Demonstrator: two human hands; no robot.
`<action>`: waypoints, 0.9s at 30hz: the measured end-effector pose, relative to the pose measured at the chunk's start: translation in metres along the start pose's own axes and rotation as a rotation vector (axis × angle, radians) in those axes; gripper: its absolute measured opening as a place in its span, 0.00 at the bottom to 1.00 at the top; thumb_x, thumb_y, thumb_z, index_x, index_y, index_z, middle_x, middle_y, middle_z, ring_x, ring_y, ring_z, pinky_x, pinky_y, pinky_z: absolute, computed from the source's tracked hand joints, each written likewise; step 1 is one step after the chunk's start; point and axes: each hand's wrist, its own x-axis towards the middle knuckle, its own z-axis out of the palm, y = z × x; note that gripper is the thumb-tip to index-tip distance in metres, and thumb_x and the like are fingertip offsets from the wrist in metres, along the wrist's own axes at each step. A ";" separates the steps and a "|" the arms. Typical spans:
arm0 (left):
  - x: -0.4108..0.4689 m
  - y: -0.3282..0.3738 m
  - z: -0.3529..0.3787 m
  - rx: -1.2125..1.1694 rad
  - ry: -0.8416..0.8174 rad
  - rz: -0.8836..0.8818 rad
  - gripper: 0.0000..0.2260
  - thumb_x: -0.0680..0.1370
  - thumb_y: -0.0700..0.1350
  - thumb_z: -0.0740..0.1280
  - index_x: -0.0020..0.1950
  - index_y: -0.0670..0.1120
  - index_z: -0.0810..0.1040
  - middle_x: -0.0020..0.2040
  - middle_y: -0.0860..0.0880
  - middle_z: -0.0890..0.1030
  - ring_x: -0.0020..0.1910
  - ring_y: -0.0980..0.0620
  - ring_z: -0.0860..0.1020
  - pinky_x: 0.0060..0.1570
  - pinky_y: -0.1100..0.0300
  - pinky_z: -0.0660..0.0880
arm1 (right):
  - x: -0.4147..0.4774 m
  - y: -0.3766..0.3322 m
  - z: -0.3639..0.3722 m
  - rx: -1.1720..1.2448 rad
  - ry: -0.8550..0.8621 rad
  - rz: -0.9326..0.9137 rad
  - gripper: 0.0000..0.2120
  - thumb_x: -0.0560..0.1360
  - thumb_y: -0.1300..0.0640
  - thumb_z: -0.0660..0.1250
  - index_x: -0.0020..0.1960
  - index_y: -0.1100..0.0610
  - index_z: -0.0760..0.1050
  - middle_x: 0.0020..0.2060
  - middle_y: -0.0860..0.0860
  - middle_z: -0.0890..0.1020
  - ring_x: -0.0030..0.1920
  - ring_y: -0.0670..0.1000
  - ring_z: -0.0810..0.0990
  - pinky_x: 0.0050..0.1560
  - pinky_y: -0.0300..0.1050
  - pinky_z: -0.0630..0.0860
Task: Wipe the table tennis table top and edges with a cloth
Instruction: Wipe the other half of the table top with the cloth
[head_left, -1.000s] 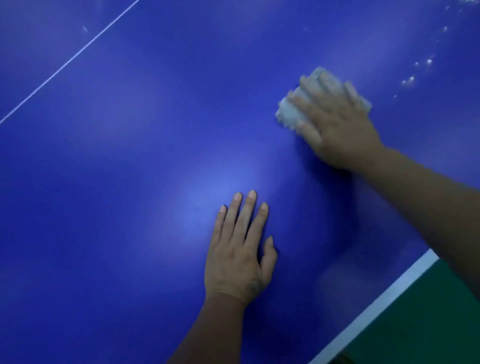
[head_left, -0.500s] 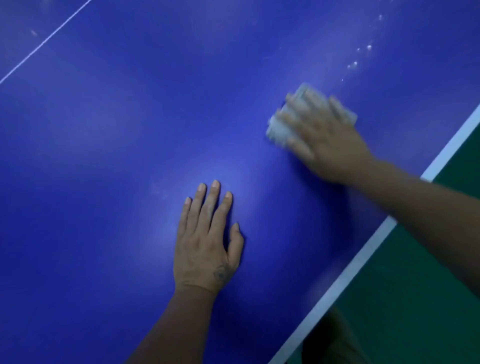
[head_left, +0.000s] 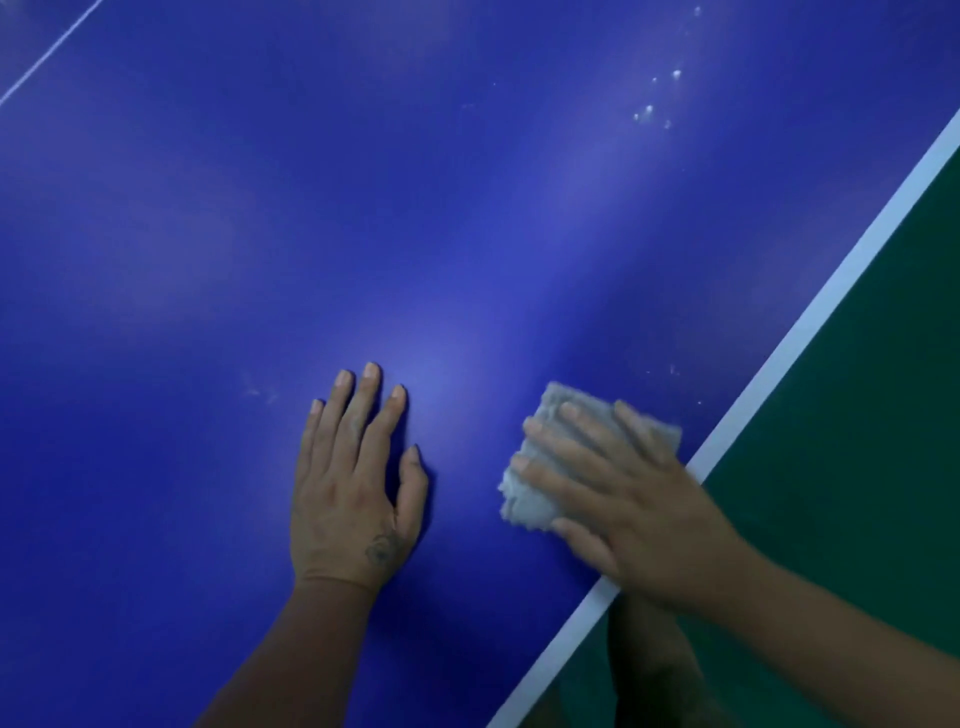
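The blue table tennis table top (head_left: 260, 249) fills most of the view. Its white edge stripe (head_left: 831, 301) runs diagonally along the right side. A folded grey cloth (head_left: 524, 501) lies on the table close to that stripe. My right hand (head_left: 623, 499) presses flat on the cloth with fingers spread and straight. My left hand (head_left: 353, 483) rests palm down on the bare table, just left of the cloth, fingers straight.
Small white specks (head_left: 657, 101) dot the table at the upper right. A thin white centre line (head_left: 47, 54) crosses the far left corner. Green floor (head_left: 857, 467) lies beyond the table edge on the right.
My right hand has slid the cloth toward me and toward the table's white edge. My left hand has stayed flat on the table. The view has shifted, showing more green floor.
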 end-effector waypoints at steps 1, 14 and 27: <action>0.000 0.001 -0.001 0.000 -0.006 -0.005 0.23 0.86 0.47 0.62 0.81 0.42 0.73 0.85 0.45 0.67 0.86 0.42 0.61 0.83 0.37 0.59 | 0.004 0.022 -0.004 -0.020 0.015 0.020 0.28 0.88 0.44 0.57 0.87 0.48 0.60 0.87 0.50 0.58 0.87 0.57 0.56 0.82 0.69 0.57; 0.001 0.005 -0.004 0.020 -0.024 -0.028 0.23 0.86 0.47 0.61 0.81 0.42 0.72 0.85 0.46 0.65 0.86 0.43 0.60 0.84 0.38 0.59 | 0.001 0.015 0.006 0.012 0.082 0.124 0.29 0.87 0.44 0.57 0.86 0.49 0.60 0.87 0.51 0.58 0.87 0.59 0.56 0.82 0.71 0.55; -0.086 0.001 -0.020 0.073 0.195 -0.753 0.29 0.86 0.51 0.59 0.84 0.38 0.63 0.87 0.43 0.61 0.87 0.44 0.57 0.83 0.36 0.58 | 0.113 -0.038 0.010 0.023 0.141 0.161 0.28 0.87 0.46 0.58 0.85 0.52 0.63 0.86 0.53 0.60 0.87 0.59 0.55 0.81 0.72 0.56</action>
